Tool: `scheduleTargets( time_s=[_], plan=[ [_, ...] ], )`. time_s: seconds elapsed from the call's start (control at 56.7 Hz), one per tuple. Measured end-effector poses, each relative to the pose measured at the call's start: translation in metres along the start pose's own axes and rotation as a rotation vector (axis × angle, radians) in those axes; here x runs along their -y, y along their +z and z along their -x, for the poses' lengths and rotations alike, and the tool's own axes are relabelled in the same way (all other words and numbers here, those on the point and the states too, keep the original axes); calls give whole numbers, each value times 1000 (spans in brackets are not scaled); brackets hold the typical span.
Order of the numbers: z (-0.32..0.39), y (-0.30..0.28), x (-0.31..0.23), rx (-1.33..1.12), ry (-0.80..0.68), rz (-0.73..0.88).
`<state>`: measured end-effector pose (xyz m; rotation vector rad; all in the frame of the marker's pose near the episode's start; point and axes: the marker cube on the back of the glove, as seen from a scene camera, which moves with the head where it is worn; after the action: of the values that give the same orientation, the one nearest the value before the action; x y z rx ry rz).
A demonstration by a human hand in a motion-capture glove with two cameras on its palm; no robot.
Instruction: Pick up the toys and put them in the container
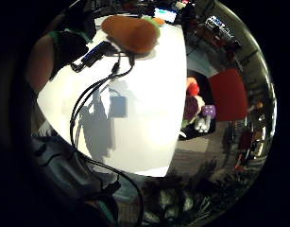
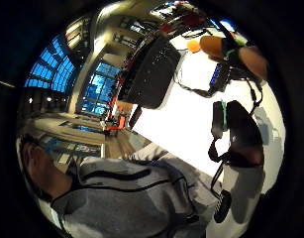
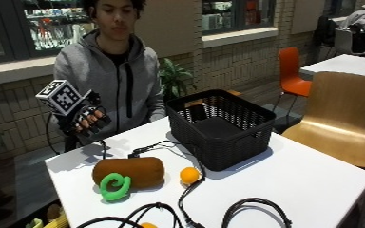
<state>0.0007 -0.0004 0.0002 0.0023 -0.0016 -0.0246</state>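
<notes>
A white table [image 3: 309,185] in a café-like room, with chairs around you.
Black cables [image 3: 188,209] trail across the table; a wooden chair [image 3: 344,118] stands beside it, an orange chair [image 3: 293,71] farther back, near a potted plant [image 3: 173,76].

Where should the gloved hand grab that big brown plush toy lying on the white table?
Judging by its pose, grip the brown plush toy across its rounded middle, coming from above. It lies lengthwise on its side, and the green curled toy leans on its camera-facing side, so the top is freest.
</notes>
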Motion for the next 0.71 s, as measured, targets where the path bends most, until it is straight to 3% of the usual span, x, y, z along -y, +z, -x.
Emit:
scheduleTargets(
  time_s=[0.388,0.512,0.653,0.706],
  plan=[
    [8,5,-11,-33,-42,54],
    [6,-12,15,-135,-54,36],
    [1,-33,75,-163,-98,-68],
    [-4,-36,99,-177,-61,-36]
  ],
)
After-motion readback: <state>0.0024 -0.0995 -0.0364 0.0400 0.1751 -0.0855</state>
